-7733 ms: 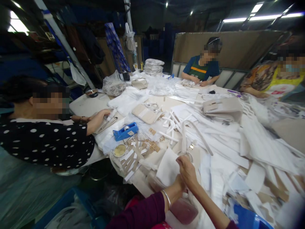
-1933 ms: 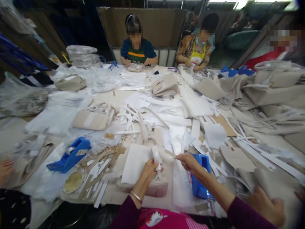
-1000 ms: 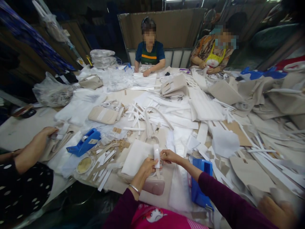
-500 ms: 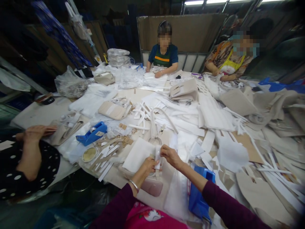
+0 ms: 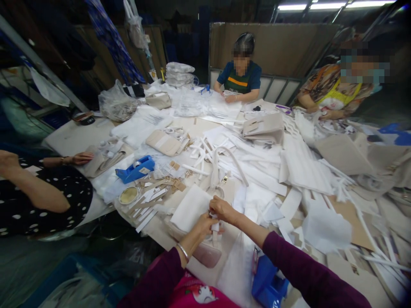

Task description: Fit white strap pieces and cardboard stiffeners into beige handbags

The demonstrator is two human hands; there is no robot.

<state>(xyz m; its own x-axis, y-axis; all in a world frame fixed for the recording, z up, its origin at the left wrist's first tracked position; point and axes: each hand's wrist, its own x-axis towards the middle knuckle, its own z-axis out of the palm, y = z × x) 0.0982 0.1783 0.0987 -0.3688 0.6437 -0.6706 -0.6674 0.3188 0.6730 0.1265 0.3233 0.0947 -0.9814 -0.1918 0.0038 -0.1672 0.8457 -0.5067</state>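
From here I can see both hands meeting over the bag (image 5: 205, 252) at the near edge of the bench (image 5: 77, 139). The left hand (image 5: 204, 226) is closed around the wrapped strap (image 5: 215, 230), and the right hand (image 5: 221, 209) pinches at the strap's upper end, its fingers touching the left hand. A white sheet (image 5: 191, 207) lies on the bag, just left of the hands. Beyond them a handle (image 5: 233, 157) arches up beside a small buckle (image 5: 225, 179). Off to the left are loose paper strips (image 5: 150, 194), a round tin (image 5: 129, 195) and a blue tape dispenser (image 5: 136, 169); a second dispenser (image 5: 268, 282) sits near the right forearm. Across the bench, a person in a green apron (image 5: 239, 82) bends over some work.
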